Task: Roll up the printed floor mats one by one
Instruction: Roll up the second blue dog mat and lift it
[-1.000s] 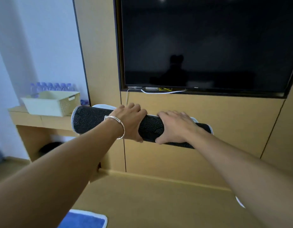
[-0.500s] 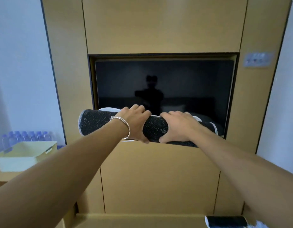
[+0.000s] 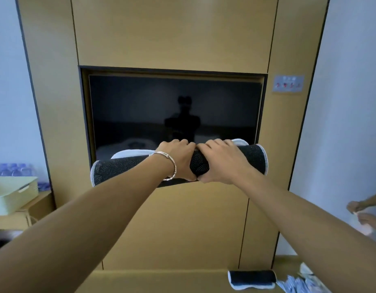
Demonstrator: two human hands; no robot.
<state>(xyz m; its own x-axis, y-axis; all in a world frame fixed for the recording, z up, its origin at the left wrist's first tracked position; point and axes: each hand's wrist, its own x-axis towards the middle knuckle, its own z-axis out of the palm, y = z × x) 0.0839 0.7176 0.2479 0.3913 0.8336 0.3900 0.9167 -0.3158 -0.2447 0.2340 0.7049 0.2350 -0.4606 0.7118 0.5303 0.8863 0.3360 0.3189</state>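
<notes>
My left hand (image 3: 179, 160) and right hand (image 3: 222, 163) curl side by side, thumbs touching, around the middle of the rolled black dotted mat (image 3: 121, 169), which I hold level in the air before the television (image 3: 174, 106). At five o'clock, a second rolled mat (image 3: 252, 277) lies on the tan surface (image 3: 161, 280).

We find one view only — a wide-angle camera on the head, facing straight ahead at the television (image 3: 174, 106) in its wooden wall (image 3: 172, 30). Nearest lie the left hand (image 3: 178, 160) and right hand (image 3: 223, 163) on the mat (image 3: 117, 169), at arm's length.
</notes>
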